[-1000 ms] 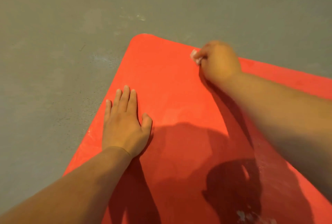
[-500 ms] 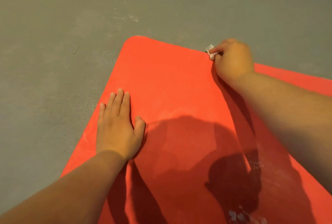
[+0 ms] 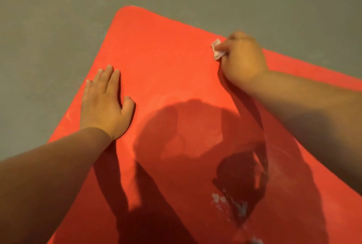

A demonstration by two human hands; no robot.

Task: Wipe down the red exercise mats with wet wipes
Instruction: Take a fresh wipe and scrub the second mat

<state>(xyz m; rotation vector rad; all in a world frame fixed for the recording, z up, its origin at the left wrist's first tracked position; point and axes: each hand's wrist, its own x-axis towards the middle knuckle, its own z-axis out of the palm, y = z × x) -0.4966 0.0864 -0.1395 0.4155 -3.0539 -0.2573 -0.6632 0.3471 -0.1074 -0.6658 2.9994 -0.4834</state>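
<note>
Head view: a red mat on a grey floor.
Left hand: flat on the mat, fingers spread, grasping nothing.
Right hand: fingers clenched on a wipe (crumpled, white), pressed near the mat's far edge.
Residue: white flecks, well behind the right hand's fingers.

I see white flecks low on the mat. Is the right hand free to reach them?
Probably yes: the right hand, holding the wipe, has bare mat between it and the flecks.

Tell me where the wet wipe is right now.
In the head view, the wet wipe is bunched in the right hand, pressed on the red mat near its far edge, across from the flat left hand.
</note>
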